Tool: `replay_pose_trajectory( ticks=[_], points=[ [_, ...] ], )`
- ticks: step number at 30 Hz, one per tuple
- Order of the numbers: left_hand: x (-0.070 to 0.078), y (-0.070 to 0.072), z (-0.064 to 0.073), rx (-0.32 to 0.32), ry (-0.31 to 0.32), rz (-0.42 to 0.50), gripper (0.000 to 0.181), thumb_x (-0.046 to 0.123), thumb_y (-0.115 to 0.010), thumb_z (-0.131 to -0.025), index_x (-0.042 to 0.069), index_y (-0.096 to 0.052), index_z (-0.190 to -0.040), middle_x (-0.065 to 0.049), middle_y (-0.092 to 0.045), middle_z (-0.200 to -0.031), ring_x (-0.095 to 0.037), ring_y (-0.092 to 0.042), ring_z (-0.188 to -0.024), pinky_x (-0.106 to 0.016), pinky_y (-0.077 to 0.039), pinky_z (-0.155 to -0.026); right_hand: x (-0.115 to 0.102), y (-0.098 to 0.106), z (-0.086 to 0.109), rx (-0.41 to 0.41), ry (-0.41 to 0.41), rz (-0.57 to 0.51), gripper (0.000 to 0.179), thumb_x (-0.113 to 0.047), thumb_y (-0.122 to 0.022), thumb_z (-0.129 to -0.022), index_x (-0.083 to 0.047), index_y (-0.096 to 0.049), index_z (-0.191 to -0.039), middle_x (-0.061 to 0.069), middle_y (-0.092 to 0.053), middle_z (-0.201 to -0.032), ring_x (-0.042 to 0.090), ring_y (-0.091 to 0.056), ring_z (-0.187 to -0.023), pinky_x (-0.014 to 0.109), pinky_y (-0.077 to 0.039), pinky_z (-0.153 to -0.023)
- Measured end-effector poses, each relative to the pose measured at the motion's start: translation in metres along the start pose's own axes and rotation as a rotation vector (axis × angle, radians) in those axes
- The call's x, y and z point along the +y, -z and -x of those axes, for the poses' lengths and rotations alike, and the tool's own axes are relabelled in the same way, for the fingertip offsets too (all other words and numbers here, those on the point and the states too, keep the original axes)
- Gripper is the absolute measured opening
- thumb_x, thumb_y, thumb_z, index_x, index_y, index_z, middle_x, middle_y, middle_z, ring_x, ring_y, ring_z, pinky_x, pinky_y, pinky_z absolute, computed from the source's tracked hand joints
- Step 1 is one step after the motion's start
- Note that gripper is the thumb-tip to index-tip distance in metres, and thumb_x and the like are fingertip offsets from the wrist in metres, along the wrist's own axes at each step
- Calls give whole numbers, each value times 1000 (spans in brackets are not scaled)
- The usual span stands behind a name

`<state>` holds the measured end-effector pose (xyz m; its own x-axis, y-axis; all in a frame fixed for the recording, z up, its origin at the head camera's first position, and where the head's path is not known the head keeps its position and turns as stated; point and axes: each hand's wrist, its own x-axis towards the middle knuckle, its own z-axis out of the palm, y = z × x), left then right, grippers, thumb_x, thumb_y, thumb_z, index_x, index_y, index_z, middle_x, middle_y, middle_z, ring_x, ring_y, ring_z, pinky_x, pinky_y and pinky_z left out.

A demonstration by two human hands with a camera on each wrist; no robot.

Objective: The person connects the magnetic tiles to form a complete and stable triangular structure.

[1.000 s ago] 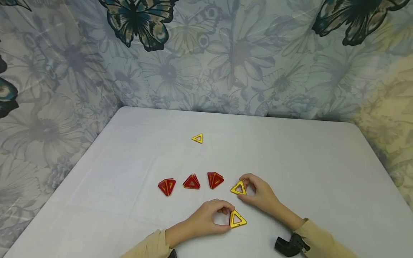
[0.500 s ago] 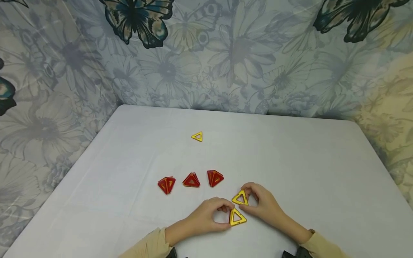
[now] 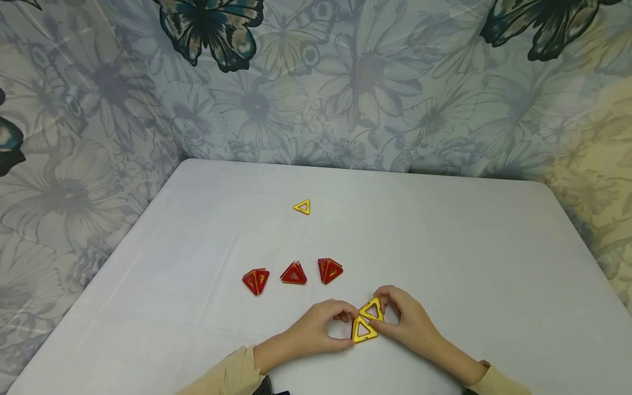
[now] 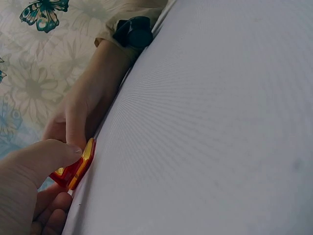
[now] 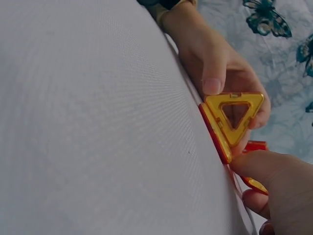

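My left hand point(image 3: 323, 326) holds a yellow triangular magnetic tile point(image 3: 365, 338) by its left edge, thumb below and fingers above. A red tile edge shows against that piece in the right wrist view, next to its yellow face point(image 5: 235, 99). Just to the right, my right hand point(image 3: 407, 318) pinches a second yellow triangular tile point(image 3: 379, 309) between thumb and fingers. The two yellow triangles meet at their edges in the head view. In the left wrist view, my left thumb point(image 4: 54, 154) covers part of the red and yellow tiles point(image 4: 87, 159).
Three small red pyramids, the left point(image 3: 255, 281), middle point(image 3: 293, 273) and right point(image 3: 329, 270), stand in a row beyond my hands. Farther back lies a single yellow triangle point(image 3: 303, 207). A white cloth covers the table point(image 3: 444, 230), with a butterfly-patterned curtain point(image 3: 296, 109) behind.
My right hand has moved nearer to me with its yellow tile, bringing it against the one in my left hand. The left hand has hardly moved.
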<state>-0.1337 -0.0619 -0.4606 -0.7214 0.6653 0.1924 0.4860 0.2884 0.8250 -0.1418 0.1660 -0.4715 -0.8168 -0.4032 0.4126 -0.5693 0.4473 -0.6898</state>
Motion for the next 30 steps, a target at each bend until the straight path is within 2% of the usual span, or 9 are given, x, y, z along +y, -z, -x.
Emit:
replay_pose_trajectory(
  ticks=[16, 19, 26, 30],
  points=[
    [-1, -1, 0, 22, -25, -1, 41, 10, -72, -74, 10, -55, -111, 6, -56, -98, -4, -49, -89, -18, -40, -79, 1, 1, 2, -22, -15, -41, 49, -9, -83, -59, -11, -53, -97, -11, -50, -75, 7, -40, -62, 16, -33, -54],
    [0, 0, 0, 26, -28, -8, 41, 10, -72, -74, 10, -55, -111, 6, -56, -98, -3, -49, -89, -18, -40, -79, -5, 2, -1, -21, -1, -42, 49, -5, -83, -57, -8, -53, -96, -7, -50, -73, 9, -39, -61, 16, -32, -54],
    [-1, -1, -1, 28, -25, -7, 41, 11, -73, -74, 10, -55, -111, 6, -56, -97, -3, -49, -88, -18, -40, -79, -33, 13, -11, -20, 17, -79, 45, 6, -80, -55, 0, -52, -90, -1, -50, -70, 14, -40, -60, 17, -32, -54],
    [-1, -1, -1, 32, -26, -6, 40, 11, -73, -73, 10, -56, -110, 6, -56, -97, -3, -49, -88, -18, -40, -79, -37, 16, -12, -36, 44, -131, 45, 9, -78, -56, 2, -51, -91, 0, -50, -71, 15, -41, -61, 19, -33, -55]
  ],
)
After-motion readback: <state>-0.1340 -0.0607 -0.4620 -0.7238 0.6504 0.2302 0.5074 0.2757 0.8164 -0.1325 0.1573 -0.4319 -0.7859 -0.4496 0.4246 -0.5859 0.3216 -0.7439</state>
